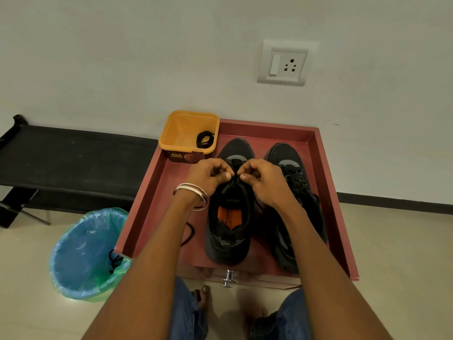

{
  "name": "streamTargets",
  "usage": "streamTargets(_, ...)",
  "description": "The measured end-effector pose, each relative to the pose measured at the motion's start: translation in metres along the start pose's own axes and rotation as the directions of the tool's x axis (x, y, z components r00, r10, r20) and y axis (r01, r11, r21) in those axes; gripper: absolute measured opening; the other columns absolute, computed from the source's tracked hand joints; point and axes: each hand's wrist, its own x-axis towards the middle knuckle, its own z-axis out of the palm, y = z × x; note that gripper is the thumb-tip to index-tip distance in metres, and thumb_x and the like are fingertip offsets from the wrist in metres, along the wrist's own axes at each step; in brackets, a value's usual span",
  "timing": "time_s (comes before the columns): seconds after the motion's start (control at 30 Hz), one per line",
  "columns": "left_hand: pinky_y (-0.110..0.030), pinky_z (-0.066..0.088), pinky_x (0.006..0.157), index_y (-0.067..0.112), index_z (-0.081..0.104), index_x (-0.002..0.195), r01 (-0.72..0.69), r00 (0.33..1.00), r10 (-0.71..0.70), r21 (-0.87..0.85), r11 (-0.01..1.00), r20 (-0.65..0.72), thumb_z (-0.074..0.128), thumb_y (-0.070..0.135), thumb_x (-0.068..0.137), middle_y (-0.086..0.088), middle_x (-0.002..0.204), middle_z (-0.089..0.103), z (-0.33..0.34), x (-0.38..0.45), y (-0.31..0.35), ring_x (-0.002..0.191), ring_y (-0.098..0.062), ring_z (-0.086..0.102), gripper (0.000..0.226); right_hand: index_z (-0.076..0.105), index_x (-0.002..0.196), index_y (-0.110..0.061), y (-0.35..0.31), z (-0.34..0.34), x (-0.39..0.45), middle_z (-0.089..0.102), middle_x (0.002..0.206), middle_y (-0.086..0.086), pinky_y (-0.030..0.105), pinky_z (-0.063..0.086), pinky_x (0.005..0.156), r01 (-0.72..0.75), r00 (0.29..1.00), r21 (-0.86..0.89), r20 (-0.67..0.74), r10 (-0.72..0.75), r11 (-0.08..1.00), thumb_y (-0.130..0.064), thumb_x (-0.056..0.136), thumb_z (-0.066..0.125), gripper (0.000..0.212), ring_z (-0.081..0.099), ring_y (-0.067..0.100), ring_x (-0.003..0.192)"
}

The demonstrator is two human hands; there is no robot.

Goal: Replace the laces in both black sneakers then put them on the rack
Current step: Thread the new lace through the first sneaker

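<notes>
We get one head-worn wide view, angled forward and down; close above the red tray (pixel 326 182) at frame centre; wall (pixel 122 57) fills the upper half; floor (pixel 404 253) along the lower edges.

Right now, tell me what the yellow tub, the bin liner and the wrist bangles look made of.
Yellow tub: likely plastic, smooth, semi-matte, moulded rounded rim.
Bin liner: thin plastic film, translucent blue-green, crinkled and glossy.
Bangles on the left wrist: probably metal, polished, with bright highlights.

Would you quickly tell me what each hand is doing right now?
Left hand: closed, fingers pinching the black lace on the left sneaker.
Right hand: closed, fingers pinching the same lace.
</notes>
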Motion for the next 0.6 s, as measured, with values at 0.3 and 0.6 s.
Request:
streamTargets(0.3, -0.027, 0.049, 0.069, 0.016, 0.062, 0.074, 0.203, 0.976, -0.213, -0.193, 0.960, -0.034, 0.049, 0.001, 0.095, -0.001, 0.072, 0.060, 0.005, 0.007, -0.007, 0.069, -0.014, 0.054, 0.029, 0.064, 0.087, -0.017, 0.003, -0.001, 0.001, 0.062, 0.081, -0.005, 0.025, 0.048, 0.071, -0.157, 0.987, 0.186, 0.003, 0.159, 0.970, -0.008, 0.096, 0.054, 0.016, 0.057, 0.009, 0.073)
streamTargets(0.6, -0.007, 0.044, 0.066, 0.021, 0.069, 0.077, 0.032, 0.984, 0.004, 0.200, 0.979, -0.176, 0.068, 0.002, 0.080, 0.000, 0.078, 0.070, 0.009, 0.015, -0.010, 0.065, -0.002, 0.056, 0.020, 0.072, 0.090, -0.015, 0.006, 0.009, 0.009, 0.068, 0.088, 0.002, 0.025, 0.052, 0.075, -0.006, 0.989, -0.083, -0.151, -0.006, 0.997, -0.007, 0.088, 0.064, 0.011, 0.060, 0.010, 0.075)
